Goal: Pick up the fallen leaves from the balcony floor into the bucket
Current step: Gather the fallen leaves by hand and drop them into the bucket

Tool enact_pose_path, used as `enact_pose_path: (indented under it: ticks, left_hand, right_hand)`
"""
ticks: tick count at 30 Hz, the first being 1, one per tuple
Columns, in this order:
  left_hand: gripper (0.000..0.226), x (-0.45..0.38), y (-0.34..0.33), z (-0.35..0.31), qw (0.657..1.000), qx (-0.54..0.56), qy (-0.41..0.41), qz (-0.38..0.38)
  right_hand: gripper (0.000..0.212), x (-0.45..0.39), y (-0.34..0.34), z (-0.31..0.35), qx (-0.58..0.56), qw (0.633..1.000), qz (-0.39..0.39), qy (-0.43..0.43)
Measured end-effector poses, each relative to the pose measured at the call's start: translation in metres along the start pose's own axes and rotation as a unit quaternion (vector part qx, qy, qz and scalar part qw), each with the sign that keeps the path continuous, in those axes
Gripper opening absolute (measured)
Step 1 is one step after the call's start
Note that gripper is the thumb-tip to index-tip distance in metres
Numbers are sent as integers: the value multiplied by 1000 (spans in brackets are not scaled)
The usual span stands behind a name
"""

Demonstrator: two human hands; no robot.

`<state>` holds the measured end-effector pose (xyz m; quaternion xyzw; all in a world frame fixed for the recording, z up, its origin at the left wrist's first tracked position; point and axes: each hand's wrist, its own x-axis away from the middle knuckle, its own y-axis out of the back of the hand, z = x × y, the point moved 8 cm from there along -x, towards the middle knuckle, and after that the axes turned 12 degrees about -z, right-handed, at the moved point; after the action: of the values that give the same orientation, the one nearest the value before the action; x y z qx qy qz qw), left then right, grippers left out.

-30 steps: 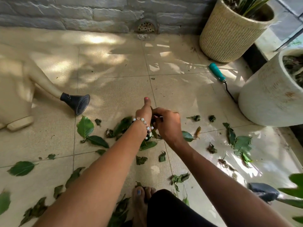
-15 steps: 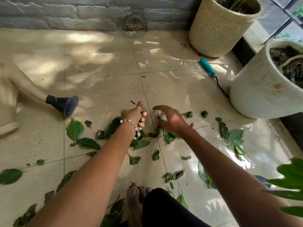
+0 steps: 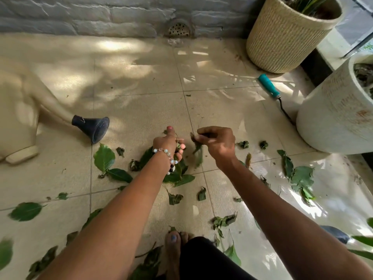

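Green fallen leaves lie scattered over the beige floor tiles, among them a big leaf [image 3: 104, 157] on the left and a cluster [image 3: 300, 176] on the right. My left hand [image 3: 168, 143], with a bead bracelet on its wrist, is raised over a pile of leaves [image 3: 177, 176]. Its fingers curl round a few small leaves and stems. Just to its right, my right hand [image 3: 219, 142] pinches a dangling leaf [image 3: 197, 152] by its top. No bucket is identifiable in the view.
A cream watering can [image 3: 18, 118] with a black spout head [image 3: 92, 128] lies at left. A woven planter [image 3: 282, 35], a white pot [image 3: 339, 116] and a teal-handled tool [image 3: 269, 86] stand at right. My bare foot [image 3: 173, 245] is at the bottom, a dark object [image 3: 335, 233] at lower right.
My right hand dipped to the floor right of the left hand, then rose pinching a leaf and moved back toward the left hand. The left hand stayed nearly in place.
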<state>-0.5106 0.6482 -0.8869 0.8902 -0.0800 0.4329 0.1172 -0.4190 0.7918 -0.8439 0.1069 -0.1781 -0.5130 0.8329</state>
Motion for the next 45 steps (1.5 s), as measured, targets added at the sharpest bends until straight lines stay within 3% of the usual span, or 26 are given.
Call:
enact_pose_path:
  ticks: [2,4,6,10,11,13,15,17,18,20,23,24,26,29,31,33,36,38,41,43,45]
  left_hand:
    - [56,-2,6,-3,999,-40,-5,-8]
    - [70,-5,6,-3,999,-48,5,-3]
    - [78,-1,2,-2,998,13,53,38]
    - [80,-7,14,-5,996,53,70,34]
    - [75,-13,20,-7,998,42,54,14]
    - [64,-19,37,-13,999,6,18,-34]
    - [70,-26,48,-17,998,-18,-4,-61]
    - [77,-28,60,-19,997,-19,-14,-78]
    - [77,-29,66,-19,996,-14,-10,-87]
    - [72,-30,74,-21,996,12,9,-94]
    - [45,-31,81,-23,992,52,32,-109]
    - [44,-30,80,-25,991,62,41,-112]
    - [61,-33,77,-25,990,76,46,-111]
    - [94,-78,64,-4,990,81,56,-105]
    - [98,-72,57,0,991,74,60,-90]
    - [80,-40,51,-9,994,78,52,-63]
    - [56,-10,35,-10,994,98,57,-11]
    - [58,2,24,-8,995,86,45,4]
    - [44,11,11,-4,998,66,13,-18]
    - [58,21,-2,-1,999,32,-7,-23]
    - [69,32,-13,1,998,-5,-28,-48]
  right_hand:
    - [21,12,-21,12,-51,998,22,-15]
    - [20,26,-41,25,11,997,33,62]
    - [13,41,-58,37,90,979,49,176]
    - [23,60,-90,47,259,868,147,396]
    - [26,60,-94,44,263,861,189,392]
    - [24,52,-91,41,152,921,264,243]
    - [25,32,-81,37,24,969,226,97]
    - [32,9,-71,33,64,982,160,80]
    - [38,0,-71,31,134,972,156,112]
    - [47,-3,-85,22,272,917,228,183]
    - [73,13,-111,-5,439,774,345,300]
    - [82,15,-114,-13,466,750,348,315]
    - [83,16,-109,-17,474,751,321,330]
    - [50,27,-89,-18,417,780,302,356]
    - [37,39,-73,-19,436,742,267,434]
    - [32,43,-54,-21,448,760,221,415]
    - [22,52,-42,-28,419,759,176,466]
    - [20,43,-31,-23,376,815,134,419]
    - [12,20,6,-6,193,954,8,231]
    - [11,16,20,4,44,990,-18,134]
    - [15,23,21,12,15,993,-11,121]
